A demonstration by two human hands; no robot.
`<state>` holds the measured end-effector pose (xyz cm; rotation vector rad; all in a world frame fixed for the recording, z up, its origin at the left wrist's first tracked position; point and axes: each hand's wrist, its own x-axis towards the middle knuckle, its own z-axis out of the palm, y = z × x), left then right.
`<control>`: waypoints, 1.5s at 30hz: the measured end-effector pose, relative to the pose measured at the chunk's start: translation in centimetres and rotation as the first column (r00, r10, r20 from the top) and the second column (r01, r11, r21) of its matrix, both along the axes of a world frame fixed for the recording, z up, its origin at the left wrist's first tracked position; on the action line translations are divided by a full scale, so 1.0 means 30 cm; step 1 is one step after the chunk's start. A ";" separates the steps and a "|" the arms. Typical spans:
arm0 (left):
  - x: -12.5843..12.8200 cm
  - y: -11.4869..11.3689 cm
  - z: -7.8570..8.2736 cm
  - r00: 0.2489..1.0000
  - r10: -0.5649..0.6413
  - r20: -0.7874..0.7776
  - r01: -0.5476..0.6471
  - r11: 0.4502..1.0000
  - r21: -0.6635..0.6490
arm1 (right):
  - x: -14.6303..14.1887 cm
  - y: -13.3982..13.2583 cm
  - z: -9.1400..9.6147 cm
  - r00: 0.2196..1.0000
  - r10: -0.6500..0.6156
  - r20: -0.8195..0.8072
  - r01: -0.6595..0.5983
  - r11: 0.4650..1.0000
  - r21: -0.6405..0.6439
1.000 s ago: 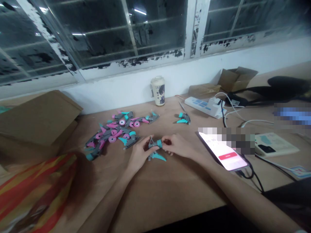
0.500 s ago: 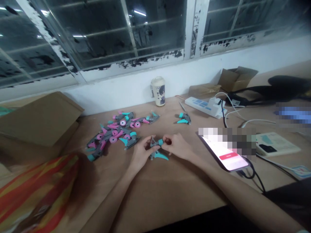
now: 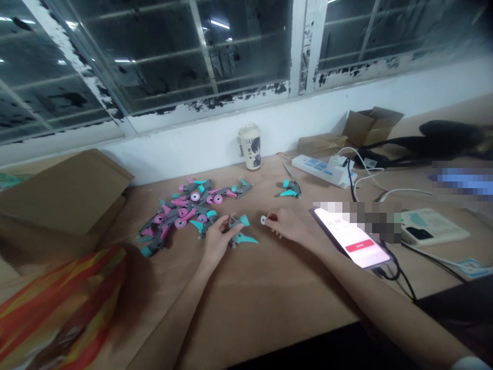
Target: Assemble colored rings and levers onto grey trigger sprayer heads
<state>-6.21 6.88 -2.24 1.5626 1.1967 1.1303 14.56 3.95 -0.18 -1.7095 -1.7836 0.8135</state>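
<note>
My left hand (image 3: 215, 237) grips a grey trigger sprayer head with a teal nozzle and teal lever (image 3: 239, 230), resting it on the wooden table (image 3: 269, 288). A short gap to its right, my right hand (image 3: 287, 225) pinches a small white ring-shaped part (image 3: 263, 220) between fingertips. A pile of grey sprayer heads with pink and teal parts (image 3: 185, 208) lies just left of my left hand. One more teal sprayer head (image 3: 290, 188) lies apart, farther back on the right.
A lit phone (image 3: 356, 240) with a cable lies right of my right hand. Behind stand a printed cup (image 3: 250, 146), a white power strip (image 3: 323, 169) and small cardboard boxes (image 3: 370, 126). A large cardboard box (image 3: 61, 192) and a striped bag (image 3: 57, 308) sit at left.
My hands were together on the sprayer head; now they have separated. The right hand has drawn away to the right with a small white ring, the left keeps the sprayer.
</note>
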 end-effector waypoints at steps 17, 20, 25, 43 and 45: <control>0.008 -0.018 0.009 0.999 -0.039 0.014 0.039 0.999 0.009 | 0.013 -0.021 0.067 0.969 -0.053 0.242 0.057 0.998 -0.010; 0.019 -0.031 0.020 0.999 -0.047 0.009 0.047 0.998 0.031 | 0.013 -0.003 0.030 0.966 -0.083 0.247 0.084 0.996 0.005; 0.038 -0.064 0.027 0.999 -0.015 -0.031 0.019 0.990 0.138 | 0.015 0.026 -0.020 0.955 -0.151 0.255 0.141 0.988 0.057; 0.039 -0.107 -0.010 0.951 0.177 -0.255 -0.015 0.847 0.531 | 0.014 0.019 0.010 0.897 -0.056 -0.439 0.168 0.961 0.220; 0.041 -0.108 -0.008 0.947 0.173 -0.272 0.000 0.844 0.537 | 0.013 0.010 0.031 0.838 0.020 -0.546 0.128 0.964 0.232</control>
